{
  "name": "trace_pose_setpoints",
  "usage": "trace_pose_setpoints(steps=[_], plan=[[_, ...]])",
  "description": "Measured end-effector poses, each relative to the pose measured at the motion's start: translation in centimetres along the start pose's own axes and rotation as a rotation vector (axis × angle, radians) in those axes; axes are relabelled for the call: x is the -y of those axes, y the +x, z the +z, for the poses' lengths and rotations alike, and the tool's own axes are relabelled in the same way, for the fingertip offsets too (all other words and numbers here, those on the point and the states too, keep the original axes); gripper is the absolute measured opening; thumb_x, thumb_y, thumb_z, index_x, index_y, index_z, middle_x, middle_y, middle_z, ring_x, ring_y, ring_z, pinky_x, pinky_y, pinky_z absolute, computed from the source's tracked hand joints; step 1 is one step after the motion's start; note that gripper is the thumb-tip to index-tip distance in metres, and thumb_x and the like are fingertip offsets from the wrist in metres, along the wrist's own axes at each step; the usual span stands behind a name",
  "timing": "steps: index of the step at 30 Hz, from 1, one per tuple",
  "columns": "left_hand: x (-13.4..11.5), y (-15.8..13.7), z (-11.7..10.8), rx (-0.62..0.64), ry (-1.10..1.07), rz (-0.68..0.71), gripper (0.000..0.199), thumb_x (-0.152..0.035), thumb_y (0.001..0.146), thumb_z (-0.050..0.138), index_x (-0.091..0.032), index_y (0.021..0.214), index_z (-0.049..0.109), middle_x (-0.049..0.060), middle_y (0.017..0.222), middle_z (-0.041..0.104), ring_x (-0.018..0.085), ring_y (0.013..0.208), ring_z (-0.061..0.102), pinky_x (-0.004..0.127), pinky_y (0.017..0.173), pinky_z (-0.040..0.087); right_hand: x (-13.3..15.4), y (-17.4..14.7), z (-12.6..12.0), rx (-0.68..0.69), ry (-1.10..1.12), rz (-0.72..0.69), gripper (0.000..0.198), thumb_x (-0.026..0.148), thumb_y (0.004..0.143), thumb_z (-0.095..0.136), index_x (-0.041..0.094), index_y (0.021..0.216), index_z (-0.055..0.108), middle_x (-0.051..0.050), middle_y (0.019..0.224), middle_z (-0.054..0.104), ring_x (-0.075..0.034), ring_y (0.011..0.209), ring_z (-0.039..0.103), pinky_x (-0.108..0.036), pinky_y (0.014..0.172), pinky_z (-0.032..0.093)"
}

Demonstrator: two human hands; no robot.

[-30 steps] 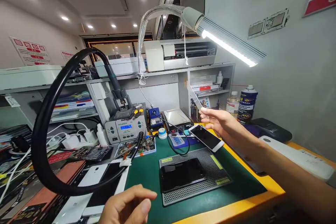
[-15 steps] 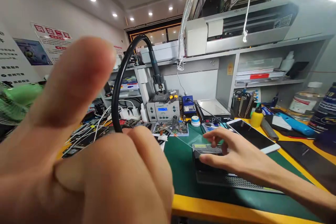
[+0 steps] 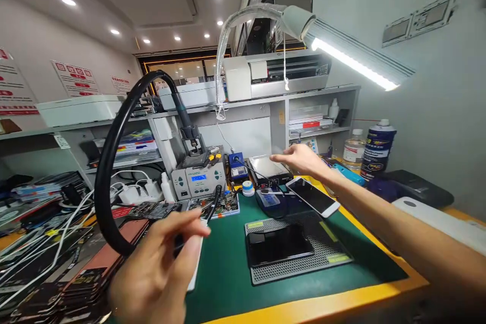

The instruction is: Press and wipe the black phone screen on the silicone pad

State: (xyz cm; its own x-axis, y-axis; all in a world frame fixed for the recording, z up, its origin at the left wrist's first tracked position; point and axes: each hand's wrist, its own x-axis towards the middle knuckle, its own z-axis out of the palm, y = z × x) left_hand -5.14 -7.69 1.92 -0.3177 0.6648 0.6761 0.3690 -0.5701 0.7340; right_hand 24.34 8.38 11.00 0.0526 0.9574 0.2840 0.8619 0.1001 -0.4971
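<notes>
Black phone (image 3: 280,244), lying on the gray mat (image 3: 288,268), is likely light, stiff and slippery (best held by its long edges), the left hand (image 3: 154,266) narrowly parted, the right hand's (image 3: 301,159) grip impossible to tell.

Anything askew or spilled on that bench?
No spill shows. The phone parts at left look untidy, heaped loosely on top of each other. The white phone lies aslant to the black phone on the grey mat. Fine damage can't be judged from this view.
</notes>
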Motion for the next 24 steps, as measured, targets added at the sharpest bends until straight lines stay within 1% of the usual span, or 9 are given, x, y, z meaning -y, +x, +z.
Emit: trace_pose_setpoints(steps=[1, 3, 4, 6, 10, 12, 16, 19, 24], plan=[[0.2, 1.1, 2.1, 0.029, -0.019, 0.015, 0.031, -0.039, 0.091, 0.064, -0.020, 0.116, 0.067, 0.007, 0.099, 0.072, 0.025, 0.096, 0.067, 0.036, 0.080, 0.057, -0.3, 1.5, 0.3, 0.043, -0.037, 0.017, 0.060, 0.067, 0.084, 0.062, 0.008, 0.094, 0.072, -0.015, 0.088, 0.072, -0.027, 0.080, 0.069, -0.033, 0.065, 0.051], [1.6, 2.9, 5.6, 0.076, 0.024, 0.045, 0.026, -0.037, 0.092, 0.062, -0.019, 0.110, 0.068, 0.006, 0.094, 0.072, 0.022, 0.088, 0.068, 0.033, 0.075, 0.057, -0.5, 3.8, 1.7, 0.096, -0.114, 0.048, 0.053, 0.060, 0.084, 0.070, 0.008, 0.088, 0.072, -0.016, 0.087, 0.072, -0.028, 0.082, 0.070, -0.035, 0.067, 0.053], [2.5, 3.5, 6.9, 0.069, 0.087, 0.081, 0.024, -0.036, 0.092, 0.060, -0.019, 0.107, 0.069, 0.005, 0.091, 0.072, 0.020, 0.082, 0.068, 0.031, 0.072, 0.056, -0.4, 4.6, 2.5, 0.112, -0.150, 0.056, 0.049, 0.057, 0.085, 0.071, 0.008, 0.093, 0.072, -0.015, 0.094, 0.072, -0.027, 0.087, 0.070, -0.036, 0.072, 0.055], [4.4, 3.9, 8.3, 0.077, 0.132, 0.114, 0.020, -0.032, 0.090, 0.062, -0.018, 0.101, 0.071, 0.005, 0.084, 0.070, 0.018, 0.072, 0.064, 0.031, 0.066, 0.054, -0.3, 6.1, 4.2, 0.154, -0.212, 0.066, 0.035, 0.044, 0.095, 0.065, 0.014, 0.112, 0.067, -0.010, 0.112, 0.069, -0.022, 0.097, 0.068, -0.040, 0.084, 0.057], [6.2, 3.1, 7.9, 0.108, 0.229, 0.277, 0.017, -0.023, 0.090, 0.057, -0.019, 0.101, 0.070, 0.004, 0.088, 0.067, 0.016, 0.071, 0.060, 0.029, 0.066, 0.052, -0.4, 8.0, 6.5, 0.198, -0.300, 0.071, 0.035, 0.036, 0.098, 0.063, 0.016, 0.126, 0.061, -0.010, 0.127, 0.064, -0.024, 0.107, 0.066, -0.045, 0.090, 0.057], [6.2, 2.7, 7.4, 0.110, 0.278, 0.343, 0.018, -0.020, 0.091, 0.054, -0.019, 0.102, 0.069, 0.003, 0.088, 0.066, 0.015, 0.070, 0.059, 0.028, 0.065, 0.051, -0.5, 8.4, 7.2, 0.213, -0.338, 0.070, 0.035, 0.036, 0.098, 0.064, 0.017, 0.127, 0.061, -0.011, 0.128, 0.063, -0.025, 0.108, 0.065, -0.046, 0.091, 0.057], [5.7, 2.6, 7.3, 0.129, 0.305, 0.378, 0.018, -0.019, 0.091, 0.055, -0.019, 0.104, 0.068, 0.004, 0.092, 0.066, 0.016, 0.073, 0.060, 0.029, 0.068, 0.051, -0.6, 8.4, 7.8, 0.242, -0.402, 0.057, 0.035, 0.036, 0.098, 0.064, 0.017, 0.127, 0.061, -0.010, 0.128, 0.063, -0.025, 0.109, 0.065, -0.046, 0.091, 0.057], [5.7, 2.7, 7.4, 0.148, 0.309, 0.400, 0.018, -0.017, 0.091, 0.056, -0.020, 0.104, 0.067, 0.005, 0.094, 0.065, 0.017, 0.076, 0.060, 0.030, 0.071, 0.051, -0.8, 8.5, 7.3, 0.251, -0.428, 0.051, 0.035, 0.036, 0.098, 0.063, 0.017, 0.127, 0.061, -0.010, 0.128, 0.063, -0.024, 0.108, 0.065, -0.046, 0.091, 0.057], [5.4, 2.7, 7.2, 0.133, 0.273, 0.399, 0.018, -0.017, 0.090, 0.057, -0.019, 0.104, 0.068, 0.004, 0.094, 0.064, 0.017, 0.076, 0.059, 0.030, 0.072, 0.050, -2.2, 10.1, 4.2, 0.157, -0.453, 0.081, 0.038, 0.035, 0.097, 0.064, 0.015, 0.129, 0.060, -0.012, 0.130, 0.062, -0.025, 0.109, 0.065, -0.046, 0.092, 0.056]])
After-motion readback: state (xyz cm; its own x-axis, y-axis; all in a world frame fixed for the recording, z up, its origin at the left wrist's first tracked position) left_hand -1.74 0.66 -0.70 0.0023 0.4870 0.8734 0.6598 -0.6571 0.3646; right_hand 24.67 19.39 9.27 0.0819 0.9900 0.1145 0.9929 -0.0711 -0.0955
